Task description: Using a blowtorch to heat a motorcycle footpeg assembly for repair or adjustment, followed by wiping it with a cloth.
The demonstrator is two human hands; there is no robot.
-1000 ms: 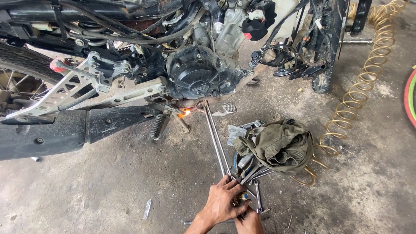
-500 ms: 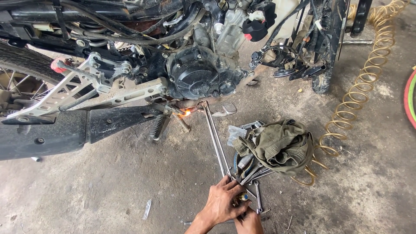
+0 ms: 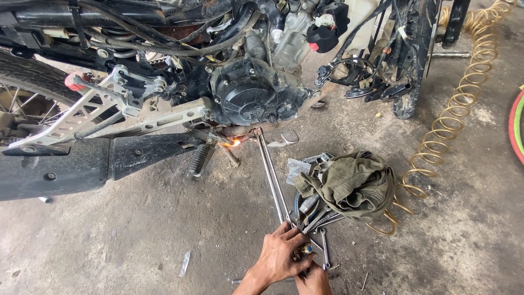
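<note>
Long twin-tube torch is gripped at its valve end by left hand, fingers wrapped around it; right hand, fingers pinched at the small knob, likely for flame adjustment. Flame sits under the engine. Olive rag lies right of the torch.

I see no signs, screens or labels here. The only thing like a package is a crumpled grey-white wrapper lying on the concrete floor, just left of the olive rag and right of the long rods.
</note>
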